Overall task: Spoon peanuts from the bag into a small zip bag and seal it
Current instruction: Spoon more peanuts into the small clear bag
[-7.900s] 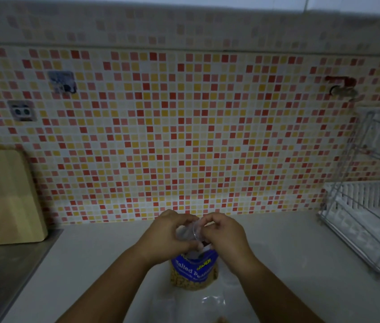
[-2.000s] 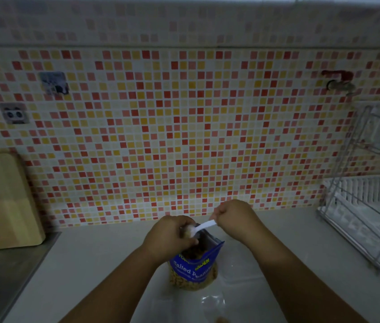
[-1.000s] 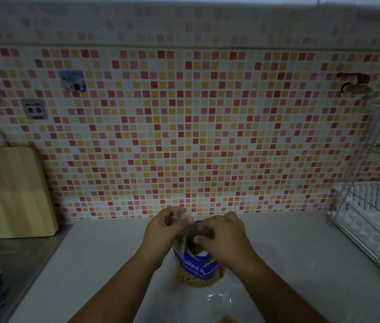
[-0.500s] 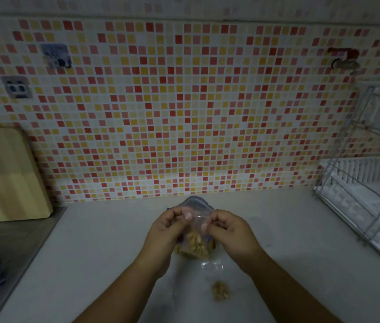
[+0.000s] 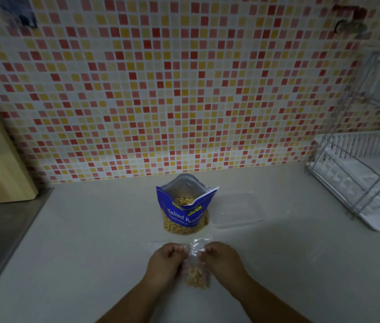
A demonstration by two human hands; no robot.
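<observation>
Standing on a pale countertop [image 5: 91, 241], the peanut bag [image 5: 184, 213] fronts mosaic tiles [image 5: 172, 89].

Mid-frame the peanut bag [image 5: 185, 206] stands on the counter [image 5: 91, 229], small zip bag [image 5: 196, 269] below it, tub [image 5: 237, 209] just right, dish rack [image 5: 366, 173] far right.
</observation>
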